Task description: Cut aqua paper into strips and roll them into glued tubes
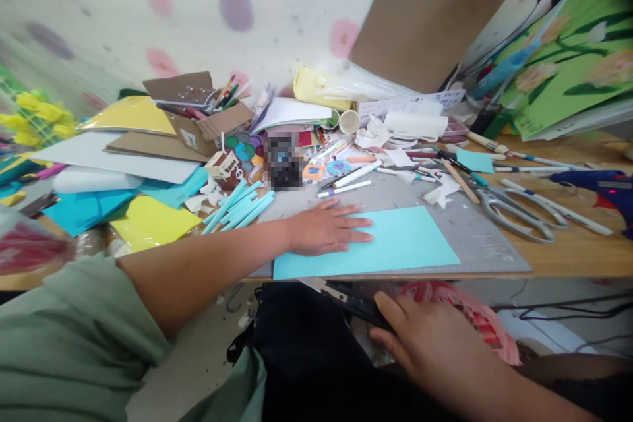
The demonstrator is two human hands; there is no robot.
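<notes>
On the counter (568, 254), the left hand (326, 227) lay open, flat, pinning the blue sheet (395, 241) steady; at five o'clock the right hand's (435, 343) grip closed on a black tool (353, 300).

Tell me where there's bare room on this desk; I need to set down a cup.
Bare grey mat lies right of the light blue sheet under the left hand, below the scissors. Bare wood runs under the glue gun. Behind that, pens, paper scraps and card stacks crowd everything.
</notes>
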